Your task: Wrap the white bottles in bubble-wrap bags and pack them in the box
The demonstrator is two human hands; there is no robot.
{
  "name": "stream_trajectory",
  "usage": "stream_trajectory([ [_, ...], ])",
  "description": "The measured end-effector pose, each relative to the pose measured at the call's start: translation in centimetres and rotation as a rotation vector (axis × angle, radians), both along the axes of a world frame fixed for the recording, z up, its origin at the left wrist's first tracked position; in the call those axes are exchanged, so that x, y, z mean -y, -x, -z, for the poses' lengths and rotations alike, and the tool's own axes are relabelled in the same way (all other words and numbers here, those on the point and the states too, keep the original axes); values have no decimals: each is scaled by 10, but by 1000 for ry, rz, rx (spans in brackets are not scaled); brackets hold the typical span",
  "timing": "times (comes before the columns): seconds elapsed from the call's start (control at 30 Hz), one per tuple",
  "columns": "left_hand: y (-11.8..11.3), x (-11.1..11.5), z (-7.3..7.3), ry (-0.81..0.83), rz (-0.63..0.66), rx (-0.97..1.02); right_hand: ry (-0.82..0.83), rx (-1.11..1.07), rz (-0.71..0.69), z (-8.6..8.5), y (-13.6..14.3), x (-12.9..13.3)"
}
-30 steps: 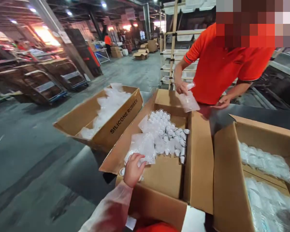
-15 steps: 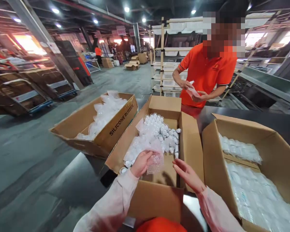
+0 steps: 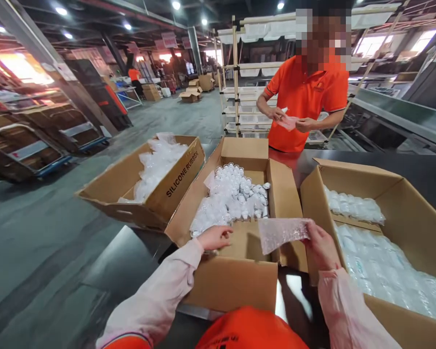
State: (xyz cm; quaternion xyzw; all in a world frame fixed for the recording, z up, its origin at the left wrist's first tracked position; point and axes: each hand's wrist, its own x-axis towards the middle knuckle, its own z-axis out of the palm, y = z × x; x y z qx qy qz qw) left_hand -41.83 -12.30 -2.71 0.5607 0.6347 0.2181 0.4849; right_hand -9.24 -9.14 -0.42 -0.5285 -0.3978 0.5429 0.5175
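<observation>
- At the left, a carton marked "SILICONE RUBBER" (image 3: 181, 179) is holding a heap of translucent wrapping (image 3: 160, 162), its single pieces blurring together.
- The left hand (image 3: 215, 237) is reaching in over the near left of the middle carton (image 3: 241, 237), palm down, fingers loosely curling; its thumb is hiding underneath, so I cannot tell whether the fingertips are meeting.
- Beyond it, white-capped pieces (image 3: 236, 186) are crowding together, partly lying under wrapping.
- The bubble-wrap bag (image 3: 279, 235) is hanging over the middle carton's right side, extending leftward from the right hand's grip.
- The right hand (image 3: 323, 245) is pinching the bag's right end, wrist angling inward; the thumb is partly hiding.
- At the right, a carton (image 3: 403, 208) is holding wrapped rows (image 3: 378, 261).
</observation>
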Motion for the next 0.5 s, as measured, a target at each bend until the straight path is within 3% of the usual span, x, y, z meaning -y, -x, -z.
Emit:
stream_trajectory([
  [0.07, 2, 8, 9, -28, 23, -376, -219, 349, 155, -14, -12, -8],
  [0.1, 0, 13, 14, -29, -1, -454, -319, 513, 153, -20, -14, -10],
  [0.2, -10, 23, 28, -46, -55, -595, -481, 805, -99, -26, -5, -8],
  [0.27, -15, 24, 32, -54, -56, -677, -418, 867, -325, -16, 9, -1],
  [0.33, -17, 21, 33, -49, -38, -740, -296, 901, -449, 1, 23, 7],
  [0.5, -10, 15, 28, -22, 59, -768, -149, 901, -444, 49, 32, 29],
])
